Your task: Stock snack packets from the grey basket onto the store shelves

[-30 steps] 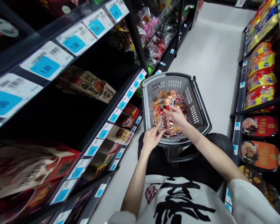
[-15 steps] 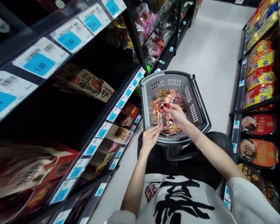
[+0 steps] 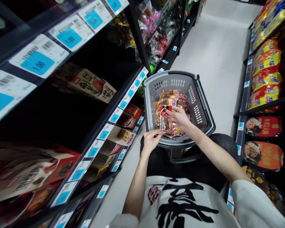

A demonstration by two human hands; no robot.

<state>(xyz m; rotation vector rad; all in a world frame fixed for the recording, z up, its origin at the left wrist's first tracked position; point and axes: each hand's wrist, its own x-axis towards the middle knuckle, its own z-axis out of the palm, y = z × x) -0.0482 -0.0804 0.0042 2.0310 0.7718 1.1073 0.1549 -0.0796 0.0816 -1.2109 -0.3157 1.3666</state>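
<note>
A small snack packet point(image 3: 165, 122), red at the top with a clear window below, is held over the grey shopping basket point(image 3: 156, 76). My right hand point(image 3: 180, 116) pinches its upper right edge. At the packet's bottom edge, my left hand point(image 3: 152, 139) is closed, thumb and forefinger gripping the lower corner. Beneath it in the basket lie several orange and brown snack packets point(image 3: 171, 96), partly covered by the packet and my right hand. The basket's black handle point(image 3: 186, 159) hangs down on the side nearest my body.
Dark shelving with price labels point(image 3: 70, 36) rises close on the left, holding boxed food point(image 3: 92, 84) and bagged snacks point(image 3: 154, 44). On the right, shelves carry yellow and red bags point(image 3: 266, 79) and lidded bowls point(image 3: 263, 126). Pale floor point(image 3: 216, 47) runs ahead between them.
The packet has tilted slightly and shifted a little to the left, still between both hands. My left hand has moved slightly left and down. The basket stays in place.
</note>
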